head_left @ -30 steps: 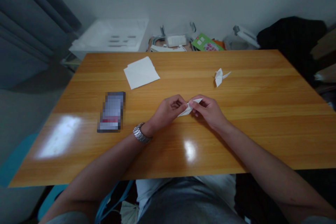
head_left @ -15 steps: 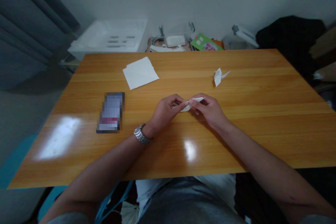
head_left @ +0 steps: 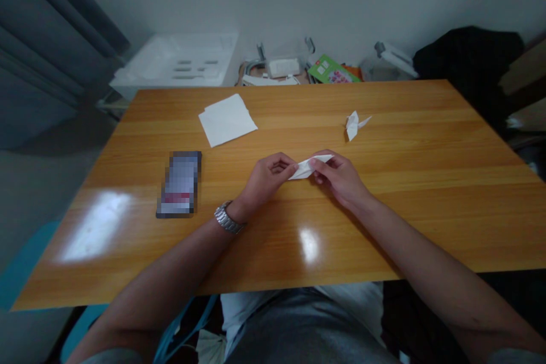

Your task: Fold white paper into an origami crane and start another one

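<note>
Between my hands, just above the wooden table (head_left: 264,244), is a slim piece of folded white paper (head_left: 303,169). My left hand (head_left: 273,173) pinches its left end between thumb and fingers. Its right part is gripped by my right hand (head_left: 335,173), with the thumb on the near face and the fingers behind. Beyond my right hand stands a small folded white paper crane (head_left: 352,126). White paper sheets (head_left: 228,120) lie stacked farther back on the left. A wristwatch (head_left: 228,218) is on my left wrist.
A phone (head_left: 180,185) with a blurred screen lies left of my hands. Behind the table's far edge are a white foam box (head_left: 205,60), a green booklet (head_left: 330,70) and assorted items. A dark heap (head_left: 469,57) sits at the back right.
My left hand has shifted slightly left along the folded paper, so more of its middle shows. My right hand keeps its pinch. The view has moved a little.
</note>
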Tool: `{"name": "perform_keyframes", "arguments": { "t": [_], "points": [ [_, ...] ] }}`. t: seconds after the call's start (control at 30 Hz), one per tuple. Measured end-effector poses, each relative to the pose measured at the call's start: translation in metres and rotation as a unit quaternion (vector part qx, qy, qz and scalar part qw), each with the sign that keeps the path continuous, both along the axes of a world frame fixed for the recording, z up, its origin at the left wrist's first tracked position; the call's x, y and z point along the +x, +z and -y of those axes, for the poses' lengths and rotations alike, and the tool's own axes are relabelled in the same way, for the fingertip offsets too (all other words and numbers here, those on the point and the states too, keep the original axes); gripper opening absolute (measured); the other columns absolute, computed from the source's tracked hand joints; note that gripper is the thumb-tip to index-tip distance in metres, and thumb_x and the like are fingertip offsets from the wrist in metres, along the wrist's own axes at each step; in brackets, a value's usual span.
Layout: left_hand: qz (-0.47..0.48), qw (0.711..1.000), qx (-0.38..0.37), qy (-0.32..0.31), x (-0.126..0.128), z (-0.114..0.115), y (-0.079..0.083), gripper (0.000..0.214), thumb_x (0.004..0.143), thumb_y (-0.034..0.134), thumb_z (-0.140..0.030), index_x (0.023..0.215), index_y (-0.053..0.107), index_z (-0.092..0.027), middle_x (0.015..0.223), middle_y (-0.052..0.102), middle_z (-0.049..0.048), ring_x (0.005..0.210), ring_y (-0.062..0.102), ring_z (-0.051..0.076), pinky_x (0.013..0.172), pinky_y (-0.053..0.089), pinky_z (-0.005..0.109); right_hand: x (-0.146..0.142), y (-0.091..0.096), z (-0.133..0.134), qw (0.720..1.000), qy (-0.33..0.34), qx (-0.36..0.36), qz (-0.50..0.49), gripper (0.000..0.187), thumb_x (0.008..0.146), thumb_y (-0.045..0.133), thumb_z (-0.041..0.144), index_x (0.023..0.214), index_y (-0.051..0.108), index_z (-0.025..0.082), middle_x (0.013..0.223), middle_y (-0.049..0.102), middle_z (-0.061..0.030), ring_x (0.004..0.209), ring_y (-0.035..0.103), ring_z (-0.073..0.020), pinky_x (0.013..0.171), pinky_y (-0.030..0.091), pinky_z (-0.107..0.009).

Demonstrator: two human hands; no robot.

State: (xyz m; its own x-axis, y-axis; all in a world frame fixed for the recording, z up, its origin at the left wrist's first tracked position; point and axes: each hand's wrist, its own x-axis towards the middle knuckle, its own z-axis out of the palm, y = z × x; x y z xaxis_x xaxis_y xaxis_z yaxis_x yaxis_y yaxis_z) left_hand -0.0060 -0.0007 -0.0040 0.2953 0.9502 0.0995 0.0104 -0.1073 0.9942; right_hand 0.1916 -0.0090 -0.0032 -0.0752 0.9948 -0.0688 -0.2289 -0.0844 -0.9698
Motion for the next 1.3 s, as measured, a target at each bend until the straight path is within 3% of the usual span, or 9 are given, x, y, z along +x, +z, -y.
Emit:
{"name": "perform_keyframes", "arguments": {
  "t": [0.23, 0.6, 0.9, 1.3],
  "points": [
    [-0.038, 0.999, 0.028, 0.004, 0.0, 0.0, -0.001, 0.029, 0.089, 0.073, -0.043, 0.088, 0.069, -0.015, 0.086, 0.074, 0.0058, 0.077, 0.068, 0.014, 0.072, 0.054, 0.025, 0.0, 0.002, 0.002, 0.999, 0.002, 0.013, 0.043, 0.032, 0.076, 0.086, 0.047, 0.082, 0.074, 0.018, 0.062, 0.062, 0.0024, 0.053, 0.049, -0.0095, 0.049, 0.038, -0.024],
    [-0.078, 0.996, 0.047, 0.019, -0.001, 0.003, 0.006, 0.025, 0.088, 0.073, -0.04, 0.095, 0.068, -0.016, 0.094, 0.075, 0.0053, 0.085, 0.07, 0.017, 0.075, 0.054, 0.026, 0.0, 0.004, -0.001, 0.998, -0.051, -0.038, -0.026, 0.039, 0.064, 0.094, 0.046, 0.083, 0.074, 0.019, 0.068, 0.067, 0.0017, 0.058, 0.056, -0.0093, 0.052, 0.051, -0.021],
    [-0.073, 0.995, 0.058, 0.025, -0.001, 0.005, 0.009, 0.033, 0.093, 0.067, -0.049, 0.089, 0.067, -0.016, 0.088, 0.073, 0.0051, 0.08, 0.067, 0.016, 0.073, 0.052, 0.025, 0.0, 0.006, 0.002, 0.999, -0.032, -0.01, 0.005, 0.036, 0.071, 0.09, 0.048, 0.084, 0.074, 0.019, 0.069, 0.066, 0.0012, 0.059, 0.057, -0.0109, 0.055, 0.052, -0.024],
    [-0.062, 0.997, 0.049, 0.018, -0.002, 0.004, 0.01, 0.034, 0.092, 0.068, -0.049, 0.086, 0.066, -0.016, 0.085, 0.071, 0.0044, 0.077, 0.064, 0.015, 0.072, 0.051, 0.025, 0.0, 0.008, 0.003, 1.0, -0.014, 0.003, 0.007, 0.04, 0.078, 0.082, 0.056, 0.073, 0.067, 0.019, 0.063, 0.058, 0.0026, 0.055, 0.054, -0.0098, 0.049, 0.046, -0.021]
  ]
}}
